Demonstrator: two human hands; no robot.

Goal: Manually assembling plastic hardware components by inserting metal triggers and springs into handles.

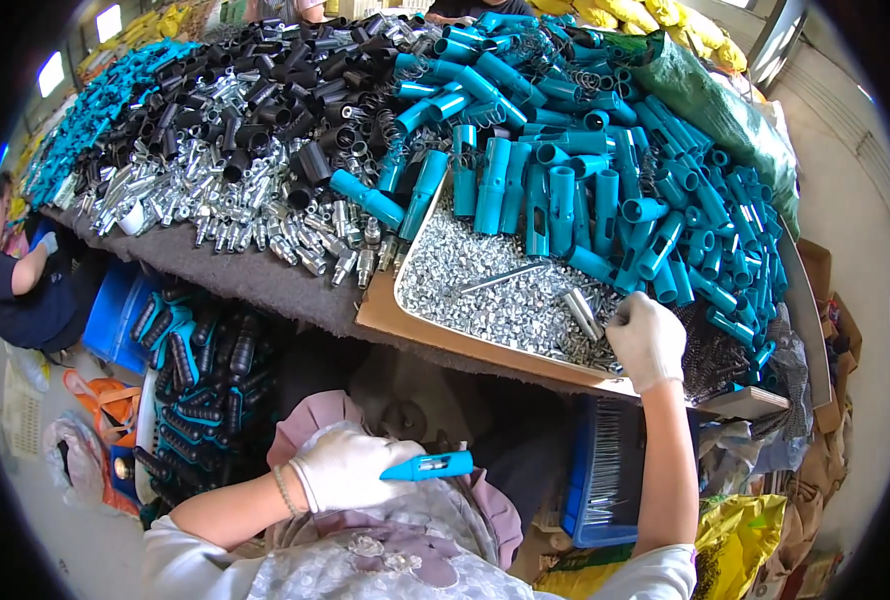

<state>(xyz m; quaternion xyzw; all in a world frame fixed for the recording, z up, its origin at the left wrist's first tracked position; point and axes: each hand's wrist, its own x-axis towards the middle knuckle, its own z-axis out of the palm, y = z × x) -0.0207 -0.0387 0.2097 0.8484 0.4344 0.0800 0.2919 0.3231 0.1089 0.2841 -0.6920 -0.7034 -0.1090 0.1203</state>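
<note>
My left hand (350, 470), in a white glove, is closed around a teal slotted tube (455, 464) held low in front of my apron. Metal shows through the tube's slot. My right hand (647, 342), gloved too, reaches to the right end of a white-rimmed tray (401, 290) filled with small silvery metal pieces (465, 255). Its fingers are bent together and pointing down; whatever is in them is hidden. Just left of these fingers, metal cylinders (582, 315) lie on the pieces. A thin metal rod (502, 278) rests farther left in the tray.
Teal tubes (560, 205) are heaped behind the tray, with dark springs (710, 350) at right. Black sleeves (310, 160) and silvery fittings (255, 215) cover the table's left. Below are black-and-teal handles (200, 390) and a blue bin of rods (602, 470). A person (30, 285) sits at far left.
</note>
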